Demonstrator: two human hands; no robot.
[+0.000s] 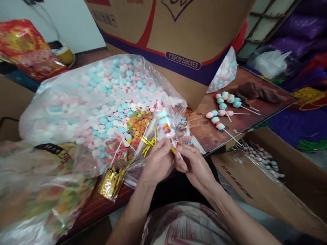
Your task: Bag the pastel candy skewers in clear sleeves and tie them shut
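Note:
A marshmallow skewer in a clear wrapper stands tilted between my two hands, pastel pieces upward and white stick down. My left hand pinches the gathered wrapper below the candy. My right hand has its fingers closed around the stick, beside a gold twist tie at the wrapper's neck. To the left lie loose gold twist ties and a packet of gold ties. Behind them a large clear bag spills pink, blue and white marshmallows. Colourful gummy rings are heaped at its mouth.
A big cardboard box stands behind the bag. Several unwrapped skewers and a brown cloth lie on the table to the right. Below, an open carton holds more skewers. A bag of gummy rings fills the lower left.

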